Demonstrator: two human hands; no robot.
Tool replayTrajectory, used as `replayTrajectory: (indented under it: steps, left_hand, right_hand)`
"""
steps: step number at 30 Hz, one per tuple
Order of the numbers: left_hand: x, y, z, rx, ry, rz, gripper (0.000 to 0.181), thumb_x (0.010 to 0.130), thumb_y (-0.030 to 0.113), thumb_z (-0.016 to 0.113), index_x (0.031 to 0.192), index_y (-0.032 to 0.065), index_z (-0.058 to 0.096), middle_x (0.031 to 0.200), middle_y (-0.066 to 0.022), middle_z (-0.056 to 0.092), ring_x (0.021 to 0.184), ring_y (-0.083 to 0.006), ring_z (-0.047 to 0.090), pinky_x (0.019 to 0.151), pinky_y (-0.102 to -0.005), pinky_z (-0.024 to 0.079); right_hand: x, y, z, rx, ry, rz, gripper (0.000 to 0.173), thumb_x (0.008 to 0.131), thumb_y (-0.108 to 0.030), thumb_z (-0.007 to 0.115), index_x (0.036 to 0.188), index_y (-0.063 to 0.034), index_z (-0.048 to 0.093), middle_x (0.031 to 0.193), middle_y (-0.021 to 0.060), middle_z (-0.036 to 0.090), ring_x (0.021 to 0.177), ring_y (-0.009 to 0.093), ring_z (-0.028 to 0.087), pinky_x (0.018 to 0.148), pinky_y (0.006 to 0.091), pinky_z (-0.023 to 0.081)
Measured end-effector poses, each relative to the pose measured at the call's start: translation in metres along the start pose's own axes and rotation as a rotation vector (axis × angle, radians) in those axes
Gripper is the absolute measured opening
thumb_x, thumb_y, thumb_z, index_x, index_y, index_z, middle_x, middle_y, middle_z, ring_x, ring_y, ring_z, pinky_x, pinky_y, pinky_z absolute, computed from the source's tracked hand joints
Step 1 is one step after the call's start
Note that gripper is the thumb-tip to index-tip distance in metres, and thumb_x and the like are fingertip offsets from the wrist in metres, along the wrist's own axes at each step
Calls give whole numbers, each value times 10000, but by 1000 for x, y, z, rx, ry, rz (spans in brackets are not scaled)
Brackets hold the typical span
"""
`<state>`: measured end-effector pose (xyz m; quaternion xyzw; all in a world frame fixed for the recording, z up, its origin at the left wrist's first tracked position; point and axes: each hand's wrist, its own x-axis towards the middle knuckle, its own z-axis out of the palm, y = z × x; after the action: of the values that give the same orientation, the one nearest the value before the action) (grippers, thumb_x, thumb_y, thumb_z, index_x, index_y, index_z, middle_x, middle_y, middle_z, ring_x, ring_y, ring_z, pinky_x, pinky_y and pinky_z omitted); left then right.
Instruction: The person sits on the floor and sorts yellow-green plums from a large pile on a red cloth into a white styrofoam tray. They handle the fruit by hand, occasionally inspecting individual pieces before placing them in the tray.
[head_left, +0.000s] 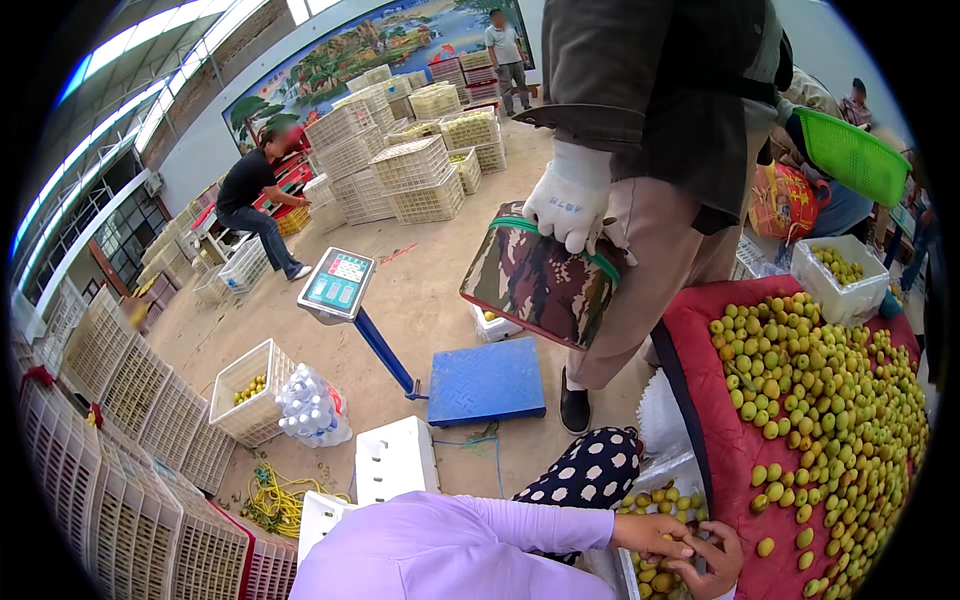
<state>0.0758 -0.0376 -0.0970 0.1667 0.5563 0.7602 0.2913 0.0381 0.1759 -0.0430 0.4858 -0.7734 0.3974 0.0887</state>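
My left hand (654, 535), at the end of a lavender sleeve (547, 521), is over a white foam box (628, 574) at the bottom right. My right hand (712, 564) meets it there, with fingertips close together and curled. Whether a fruit is pinched between them is hard to see. Small yellow-green fruits (660, 581), which look like jujubes, fill the box beneath. Right beside it, a red padded cloth (757, 517) carries a large spread of the same fruits (840, 405). My knee in polka-dot fabric (585, 465) is just beyond the box.
Someone in a white glove (566, 199) stands close, holding a camouflage bag (536, 274). A blue platform scale (487, 381) stands on the floor. Bottled water (313, 409), a fruit crate (251, 390) and stacked crates (120, 480) are leftward. A bent-over person (251, 187) works farther back.
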Motion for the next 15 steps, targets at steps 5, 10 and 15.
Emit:
replayTrajectory:
  steps: [5, 10, 15]
  left_hand:
    - [-54, -9, -12, -35, 105, -42, 369, 1050, 458, 583, 1064, 93, 634, 774, 9, 618, 564, -47, 486, 473, -211, 340]
    - [-82, -10, -7, -91, 149, -104, 403, 1041, 496, 581, 1069, 100, 651, 814, 7, 660, 563, -33, 475, 470, -198, 331]
    - [-82, -17, -5, -145, 117, -206, 381, 1053, 479, 573, 1047, 107, 651, 854, -5, 683, 565, -24, 438, 462, -192, 292]
  right_hand:
    - [12, 0, 47, 69, -94, -57, 455, 676, -136, 932, 1103, -79, 786, 1167, 124, 690, 984, 278, 679, 828, 368, 561]
    - [7, 2, 71, 272, -182, 90, 478, 628, -175, 959, 1056, -38, 796, 1132, 129, 684, 934, 215, 688, 827, 362, 560]
    - [3, -13, 70, 401, -197, 242, 399, 635, -141, 959, 1003, -76, 820, 1097, 111, 714, 927, 208, 720, 830, 337, 575]
